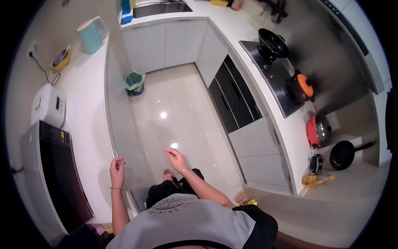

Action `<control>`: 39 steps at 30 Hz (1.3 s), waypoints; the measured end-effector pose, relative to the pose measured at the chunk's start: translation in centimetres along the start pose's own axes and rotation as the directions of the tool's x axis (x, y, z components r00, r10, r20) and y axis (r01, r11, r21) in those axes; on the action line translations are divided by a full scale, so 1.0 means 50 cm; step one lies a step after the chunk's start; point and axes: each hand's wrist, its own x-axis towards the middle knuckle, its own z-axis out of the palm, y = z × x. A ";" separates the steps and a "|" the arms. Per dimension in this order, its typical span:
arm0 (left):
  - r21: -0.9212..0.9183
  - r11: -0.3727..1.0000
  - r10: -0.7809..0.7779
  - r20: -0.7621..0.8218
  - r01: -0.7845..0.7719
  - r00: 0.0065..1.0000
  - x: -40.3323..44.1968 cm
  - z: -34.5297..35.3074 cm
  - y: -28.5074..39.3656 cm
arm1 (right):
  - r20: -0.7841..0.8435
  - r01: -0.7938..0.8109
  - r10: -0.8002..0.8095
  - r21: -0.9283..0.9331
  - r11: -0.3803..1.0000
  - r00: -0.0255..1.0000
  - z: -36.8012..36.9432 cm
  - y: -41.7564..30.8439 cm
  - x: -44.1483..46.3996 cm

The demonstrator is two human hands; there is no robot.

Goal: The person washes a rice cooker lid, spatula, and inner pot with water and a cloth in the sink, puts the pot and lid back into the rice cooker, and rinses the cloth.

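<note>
Beside the edge of the left counter, my left hand [117, 171] is raised with its fingers curled in; nothing shows in it. A thin bracelet circles that wrist. My right hand [177, 160] hangs over the tiled floor in front of my body, its fingers partly bent and pointing left, with a gap at the thumb and no object visible. Neither hand visibly touches anything. The nearest thing to my left hand is the white left counter [89, 120].
A microwave [58, 174], rice cooker [49, 106] and blue-green jug [90, 35] stand on the left counter. A lined bin [135, 83] is on the floor. To the right are a wok [273, 42], orange-lidded pot [304, 86], red pan [318, 130] and oil bottle [314, 179]. A sink [161, 9] lies ahead.
</note>
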 end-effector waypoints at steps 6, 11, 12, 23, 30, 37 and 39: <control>-0.100 0.994 0.053 0.012 -0.051 0.999 0.247 0.050 0.004 | -0.362 -0.160 0.102 -0.133 0.978 0.927 -0.155 0.108 0.078; -0.135 0.989 0.065 0.005 -0.064 0.998 0.441 0.153 0.102 | -0.554 -0.190 0.073 -0.155 0.969 0.829 -0.307 0.134 0.268; -0.110 0.992 0.067 -0.002 -0.067 0.998 0.472 0.163 0.114 | -0.578 -0.217 0.097 -0.142 0.966 0.810 -0.313 0.124 0.314; -0.162 0.958 0.166 -0.354 -0.235 0.921 0.827 0.088 0.207 | 0.120 0.301 -0.299 0.005 0.954 0.947 0.009 -0.237 1.058; -0.246 0.954 0.038 -0.465 -0.170 0.885 1.096 0.019 0.208 | 0.264 0.210 -0.229 0.099 0.973 0.937 0.210 -0.342 1.197; -0.188 0.937 0.231 -0.303 -0.296 0.925 1.383 0.019 0.259 | -0.029 0.152 -0.150 0.050 0.987 0.988 0.186 -0.338 1.339; -0.188 0.912 0.321 -0.229 -0.366 0.919 1.430 0.034 0.282 | -0.204 0.185 -0.184 -0.012 0.983 0.962 0.141 -0.356 1.364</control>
